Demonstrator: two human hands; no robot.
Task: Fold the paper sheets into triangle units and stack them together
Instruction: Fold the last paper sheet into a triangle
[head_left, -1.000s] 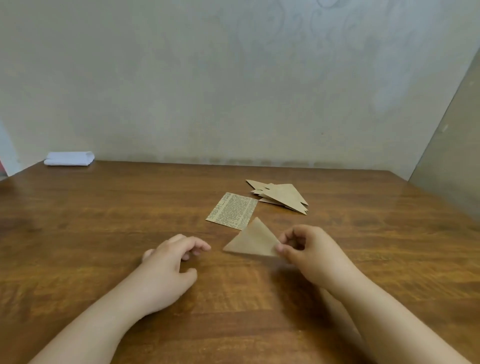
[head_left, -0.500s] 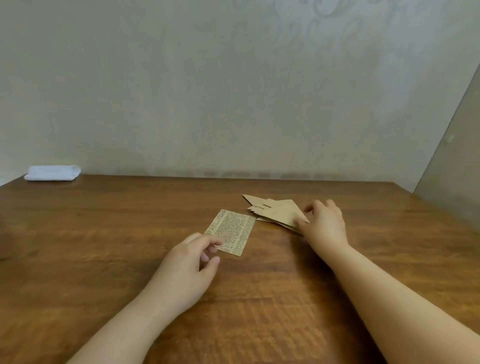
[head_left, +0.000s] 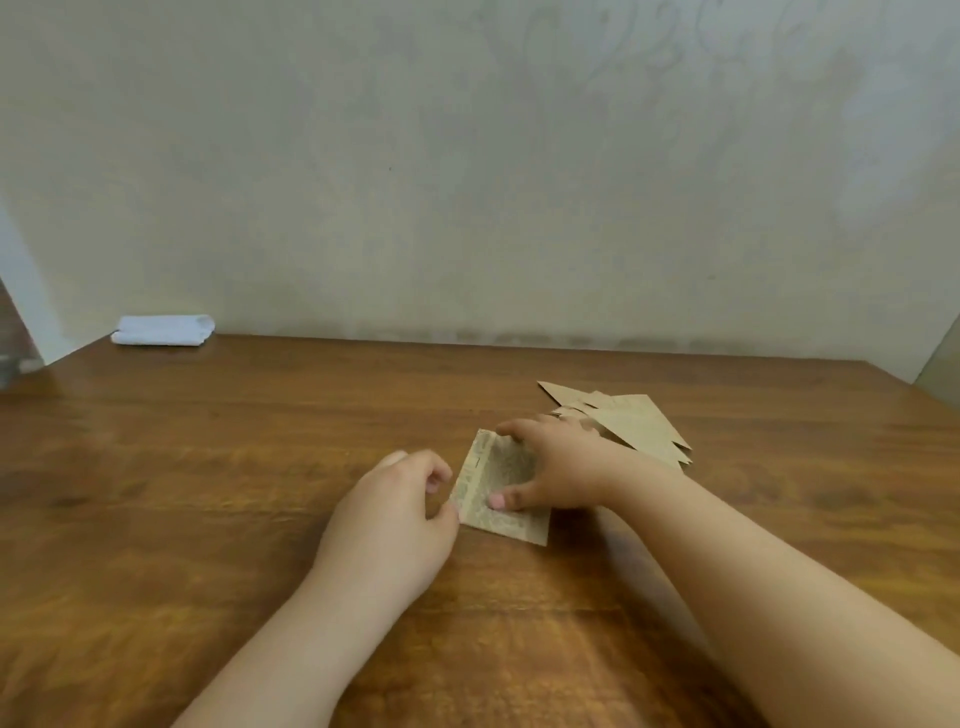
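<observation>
- Lying flat on the wooden table, the printed paper sheet sits a little right of centre, tilted so that one corner points toward the person.
- The right hand arches over the sheet with fingers spread: the thumb tip presses down near the sheet's near-left part and a fingertip touches its far edge, while the palm is raised above the paper.
- The left hand rests just beside the sheet's left edge, fingers loosely curled; the thumb and forefinger meet that edge, though whether they pinch it or only touch it cannot be told.
- No tray, box or other container shows; the paper things lie directly on the table.
- The pile of folded triangle units, plain brown, lies just behind the right wrist, toward the table's far right, its pieces overlapping with points facing several ways.
- Between the pile and the sheet the gap is small and partly hidden by the right hand.
- Bare wood stretches to the left of the hands and toward the near edge, where both forearms cross it.
- A folded white cloth lies at the far left corner of the table, against the wall.
- The wall is pale and faintly patterned; a second wall surface meets it at the far right.
</observation>
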